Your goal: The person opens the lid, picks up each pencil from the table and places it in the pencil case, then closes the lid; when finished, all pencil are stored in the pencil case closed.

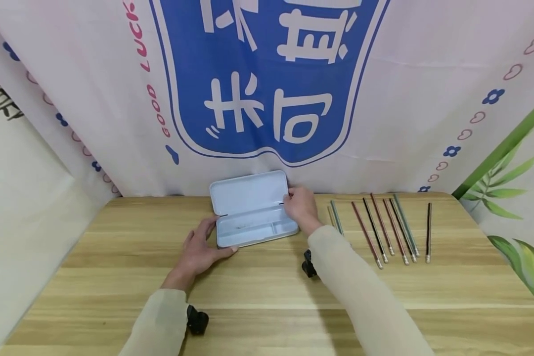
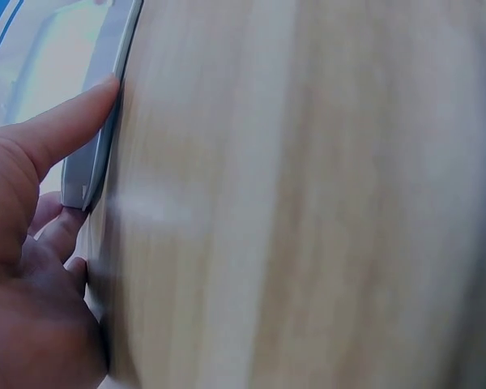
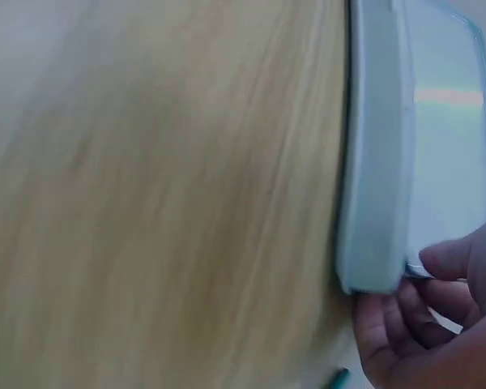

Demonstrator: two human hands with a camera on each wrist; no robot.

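A light blue-white metal pencil case point(image 1: 249, 194) lies on the table with its hinged lid raised and leaning back against the curtain. Low dividers point(image 1: 274, 228) split its tray, and no pencils show inside. My left hand point(image 1: 201, 253) grips the front left corner, thumb along the front edge and fingers by the left end. In the left wrist view the thumb point(image 2: 73, 121) presses on the case's rim. At the right end my right hand point(image 1: 300, 206) holds the case beside the hinge. Its thumb point(image 3: 447, 261) is at the lid's lower corner, with the fingers bent round the end.
Several pencils point(image 1: 368, 227) with white erasers lie on the table's right side, in red, black and teal. Two more pencils point(image 1: 336, 217) lie partly behind my right sleeve. A printed curtain point(image 1: 382, 123) hangs along the table's back edge. Black wrist cameras point(image 1: 198, 320) sit on both sleeves.
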